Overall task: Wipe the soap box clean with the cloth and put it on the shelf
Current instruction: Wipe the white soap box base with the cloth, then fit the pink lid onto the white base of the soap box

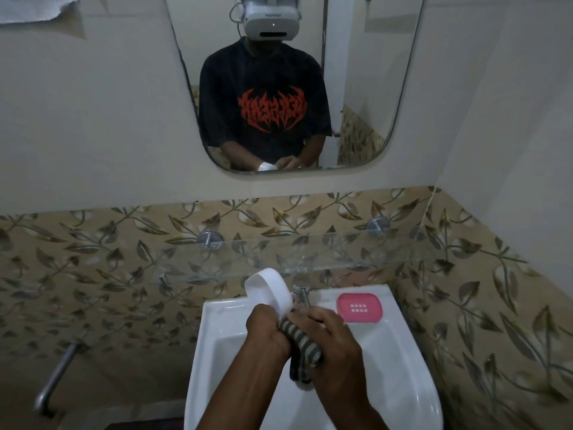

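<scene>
A white oval soap box part (269, 291) is tilted on edge over the basin, its lower end gripped by my left hand (268, 332). My right hand (331, 339) clasps a grey striped cloth (302, 346), bunched against the box's lower edge; the cloth's tail hangs down between my wrists. A pink soap box part (359, 306) with small drain slots lies flat on the basin's back right corner. The clear glass shelf (341, 252) runs along the wall just above the basin, with nothing on it.
The white basin (403, 367) fills the lower middle, with a chrome tap (302, 293) at its back. A mirror (356, 88) hangs above. Two metal brackets (209, 238) hold the shelf. A metal pipe (57, 373) is at lower left.
</scene>
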